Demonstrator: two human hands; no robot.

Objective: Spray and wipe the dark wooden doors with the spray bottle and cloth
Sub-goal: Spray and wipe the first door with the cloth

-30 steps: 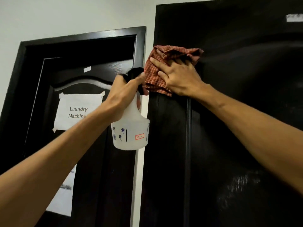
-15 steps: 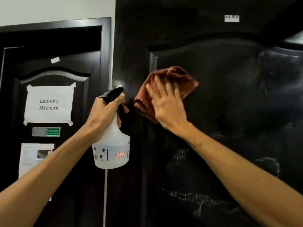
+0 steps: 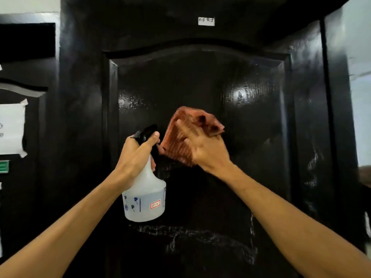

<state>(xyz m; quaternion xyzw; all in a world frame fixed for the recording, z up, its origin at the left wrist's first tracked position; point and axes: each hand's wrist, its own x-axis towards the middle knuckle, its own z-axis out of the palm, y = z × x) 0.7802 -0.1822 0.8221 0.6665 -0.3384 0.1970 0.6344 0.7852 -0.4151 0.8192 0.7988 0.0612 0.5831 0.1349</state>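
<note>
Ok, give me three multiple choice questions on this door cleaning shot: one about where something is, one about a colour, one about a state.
1. Where is the small white label on the dark door?
A) above the arched panel
B) at the door's bottom edge
C) on the wall to the right

2. What colour is the cloth?
A) blue
B) reddish-orange check
C) white

3. What is the left hand doing?
A) hanging empty
B) lying flat on the door
C) gripping the spray bottle

Answers:
1 A: the label sits near the door's top, over the arch.
2 B: red-orange checks show beside the right hand, which presses it to the door.
3 C: its fingers wrap the bottle's neck.
</note>
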